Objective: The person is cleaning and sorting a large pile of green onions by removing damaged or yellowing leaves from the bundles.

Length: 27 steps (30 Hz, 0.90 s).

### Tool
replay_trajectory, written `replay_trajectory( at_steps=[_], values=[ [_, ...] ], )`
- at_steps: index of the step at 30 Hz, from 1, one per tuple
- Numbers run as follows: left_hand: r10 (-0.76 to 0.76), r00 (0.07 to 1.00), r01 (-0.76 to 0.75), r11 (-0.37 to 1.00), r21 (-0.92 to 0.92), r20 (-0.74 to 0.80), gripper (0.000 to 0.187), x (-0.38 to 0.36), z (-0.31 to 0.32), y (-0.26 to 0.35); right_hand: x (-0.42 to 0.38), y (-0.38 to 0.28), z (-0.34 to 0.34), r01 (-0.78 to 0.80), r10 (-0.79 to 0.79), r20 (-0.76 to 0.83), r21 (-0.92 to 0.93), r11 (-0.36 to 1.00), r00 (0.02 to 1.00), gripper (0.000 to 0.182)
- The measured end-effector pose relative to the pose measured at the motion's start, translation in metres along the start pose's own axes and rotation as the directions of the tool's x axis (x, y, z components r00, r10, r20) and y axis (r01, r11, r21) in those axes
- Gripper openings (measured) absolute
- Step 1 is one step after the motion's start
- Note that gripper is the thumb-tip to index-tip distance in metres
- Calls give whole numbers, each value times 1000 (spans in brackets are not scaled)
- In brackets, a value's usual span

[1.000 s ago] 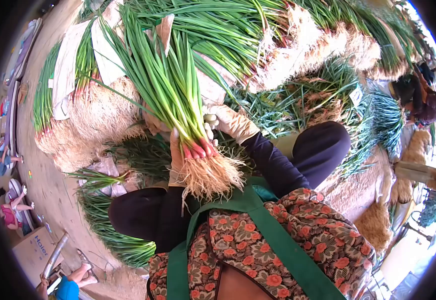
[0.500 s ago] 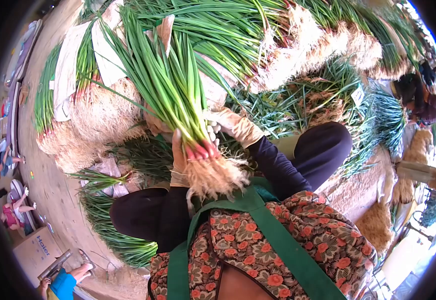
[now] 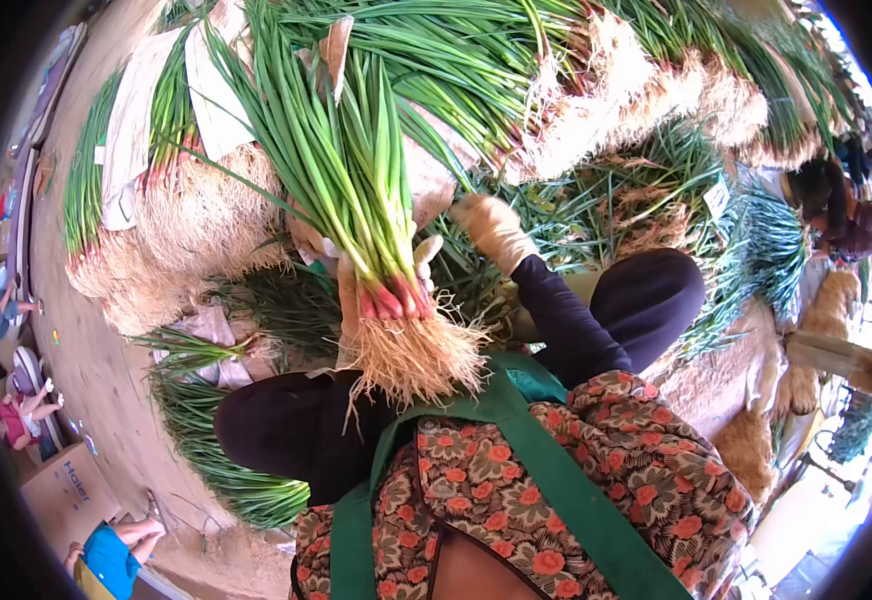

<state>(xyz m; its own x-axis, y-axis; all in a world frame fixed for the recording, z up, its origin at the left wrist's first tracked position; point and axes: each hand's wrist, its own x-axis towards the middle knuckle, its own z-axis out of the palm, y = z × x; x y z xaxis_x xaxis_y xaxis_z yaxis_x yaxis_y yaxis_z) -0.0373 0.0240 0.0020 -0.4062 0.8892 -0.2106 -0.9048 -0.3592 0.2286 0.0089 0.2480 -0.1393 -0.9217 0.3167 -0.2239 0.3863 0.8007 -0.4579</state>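
A bunch of green onions (image 3: pixel 381 215) with red bases and pale roots hangs roots-down over the lap. My left hand (image 3: pixel 348 300), in a light glove, is wrapped round its lower stems, with fingertips showing on the right side. Off to the right of the bunch, apart from it, is my gloved right hand (image 3: pixel 491 228). Its fingers are curled and blurred, so whether it holds anything is hidden. Loose green leaves (image 3: pixel 596 215) lie beyond it.
More onion bundles (image 3: pixel 206 210) stand at the left, and a long row (image 3: pixel 596 90) lies across the top. Leaves lie by the left knee (image 3: pixel 266 430). People sit at the far left and right edges. A cardboard box (image 3: pixel 71 490) stands lower left.
My right hand has left the bunch and moved up and to the right. The bunch stays in my left hand, a little more upright, its roots spread lower.
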Motion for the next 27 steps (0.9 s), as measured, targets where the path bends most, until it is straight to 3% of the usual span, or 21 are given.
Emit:
replay_trajectory(
  at_steps=[2,3,5,6,7,9,10,11,12,13,14,15,18,20,21,22,23,24,26,27],
  values=[
    [-33,999,33,999,-4,6,81,1,3,-1,7,-4,-31,-224,277,-183,263,938,943,41],
    [-54,998,54,998,-9,15,81,0,6,0,11,-9,-38,-248,279,-151,197,949,948,44],
    [-84,996,85,996,-38,41,86,-4,8,-2,32,20,5,-137,151,-68,175,975,986,46],
    [-78,997,78,997,-23,9,85,-7,7,-2,44,33,26,158,-210,-148,-305,939,966,43],
    [-66,998,65,998,-10,-25,85,-10,6,-1,29,-3,-10,19,124,-298,435,900,946,34],
    [-55,988,45,997,-70,-145,87,-10,18,-4,44,-2,-13,-29,172,-194,581,814,966,28],
    [-46,996,44,999,-20,-70,85,-7,11,-4,48,2,-8,51,67,-120,775,630,991,31],
    [-58,998,58,998,3,-8,82,-5,0,-3,22,-28,-53,-138,54,131,800,583,990,36],
    [-71,996,69,997,27,54,79,-3,-11,-2,7,-45,-70,-173,-23,230,791,587,973,38],
    [-130,966,118,991,63,222,76,1,-13,1,-5,-61,-82,-206,-99,325,777,594,940,39],
    [-12,998,22,986,163,-62,71,0,-18,-7,-22,-82,-99,-228,-109,400,702,675,910,42],
    [-70,996,61,988,140,62,70,1,-32,-7,-17,-67,-54,408,-465,-125,704,581,877,40],
    [-55,984,87,979,185,-171,67,-1,-28,-9,-25,-71,-67,334,-343,47,132,933,938,28],
    [-5,985,50,966,255,-174,70,0,-33,-7,-38,-94,-90,277,-281,92,59,959,955,30],
    [33,989,13,950,312,-142,75,-1,-29,-6,-44,-101,-99,245,-245,111,18,969,963,32],
    [61,995,-38,965,260,-82,67,-8,-15,-7,-42,-88,-85,248,-247,-30,121,961,969,27],
    [6,1000,-8,971,239,11,68,-12,-8,-2,-35,-73,-82,198,-196,-57,50,979,979,25],
    [15,982,-48,984,173,187,68,-11,-8,-3,-42,-52,-79,288,-324,-118,-250,925,939,26],
    [63,853,-95,995,36,518,67,1,-16,1,-43,-19,-71,291,-220,219,-385,876,951,26],
    [-2,782,-40,998,53,623,64,10,-34,5,-45,-7,-64,179,7,579,-263,948,815,26]
  ],
)
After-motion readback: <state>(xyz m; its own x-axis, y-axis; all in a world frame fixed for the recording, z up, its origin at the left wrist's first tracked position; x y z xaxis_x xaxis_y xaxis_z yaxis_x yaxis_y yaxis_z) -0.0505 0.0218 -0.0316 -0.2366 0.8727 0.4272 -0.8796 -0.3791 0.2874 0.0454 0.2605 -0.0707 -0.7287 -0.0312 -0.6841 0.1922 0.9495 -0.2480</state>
